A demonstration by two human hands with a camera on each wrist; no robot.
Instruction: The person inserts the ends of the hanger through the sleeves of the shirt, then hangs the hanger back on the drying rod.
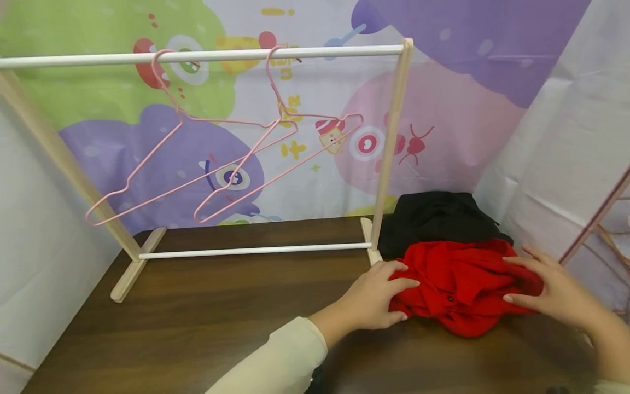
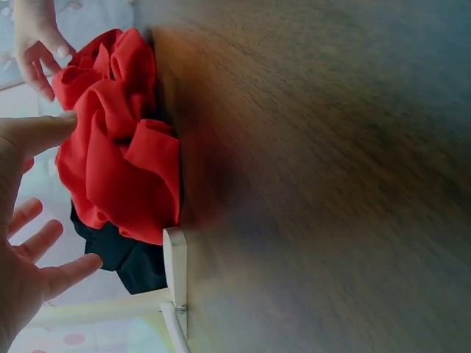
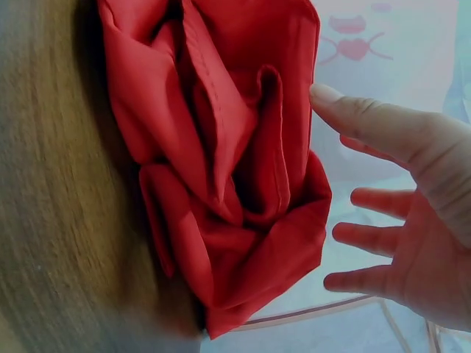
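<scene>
A crumpled red garment [image 1: 458, 279] with a small dark button lies heaped on the brown table. My left hand [image 1: 371, 295] is at its left edge with fingers spread, overlapping the cloth in the head view. On the right side, my right hand [image 1: 561, 290] reaches toward the garment, thumb and fingers apart. The right wrist view has its thumb tip right at the edge of the red cloth [image 3: 228, 147], the other fingers extended beside it. Neither hand grips the cloth. Behind the red heap sits a folded black garment [image 1: 433, 219], partly hidden by it.
A clothes rack with a white rail [image 1: 339, 52] and wooden posts [image 1: 392, 142] stands on the table [image 1: 236, 317]. From the rail hang two pink wire hangers, a left hanger [image 1: 155, 151] and a right hanger [image 1: 280, 173]. A cartoon-printed backdrop [image 1: 315, 202] covers the back.
</scene>
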